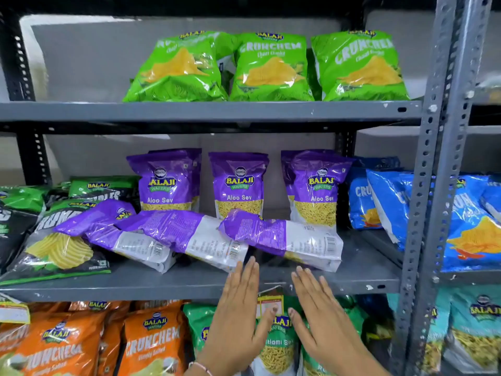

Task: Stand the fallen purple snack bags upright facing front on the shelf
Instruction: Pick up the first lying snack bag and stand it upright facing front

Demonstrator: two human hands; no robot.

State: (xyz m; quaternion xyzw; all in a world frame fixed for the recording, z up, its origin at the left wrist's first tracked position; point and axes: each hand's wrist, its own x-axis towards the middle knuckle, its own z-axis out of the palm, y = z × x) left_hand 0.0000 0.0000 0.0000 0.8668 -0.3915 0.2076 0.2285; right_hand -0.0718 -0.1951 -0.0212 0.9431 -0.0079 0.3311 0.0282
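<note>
Lying flat on the grey metal middle shelf (pixel 360 270): three glossy purple snack bags (pixel 187 237), crinkled plastic, white backs up, before three upright purple bags (pixel 238 185). Left hand (pixel 238 310) and right hand (pixel 320 313): flat, fingers extended, holding nothing, at the shelf edge.

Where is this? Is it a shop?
Probably a shop or its stockroom: metal shelves hold rows of snack bags, green ones on top, purple ones below, and a small tag hangs on the shelf edge.
</note>
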